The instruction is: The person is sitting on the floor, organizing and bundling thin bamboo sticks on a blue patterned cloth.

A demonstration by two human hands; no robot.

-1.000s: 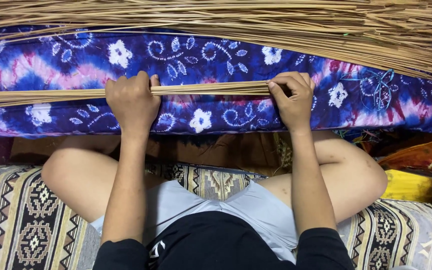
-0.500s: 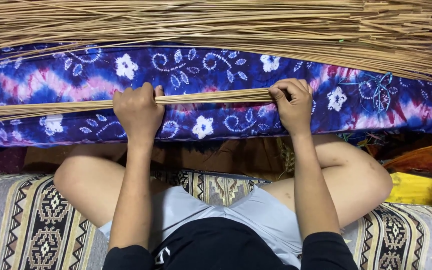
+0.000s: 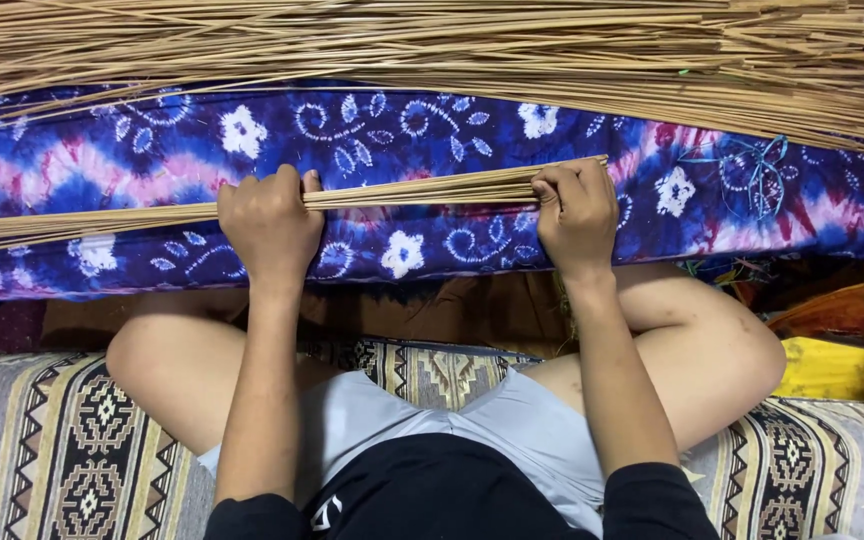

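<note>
Sticks (image 3: 422, 188), a thin bundle, lie across the blue flowered cushion (image 3: 432, 130). Left hand (image 3: 270, 228) is clenched round them at 9 o'clock, right hand (image 3: 577, 215) grips their end at 3. Big loose pile (image 3: 452, 45) crowds the 12 o'clock edge; only a narrow strip of cushion separates the two.

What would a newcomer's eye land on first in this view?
Probably the blue and pink flowered cloth running across the middle, with a big pile of tan sticks along the top. On the cloth, the left hand and right hand grip a thin bundle of sticks between them.
</note>
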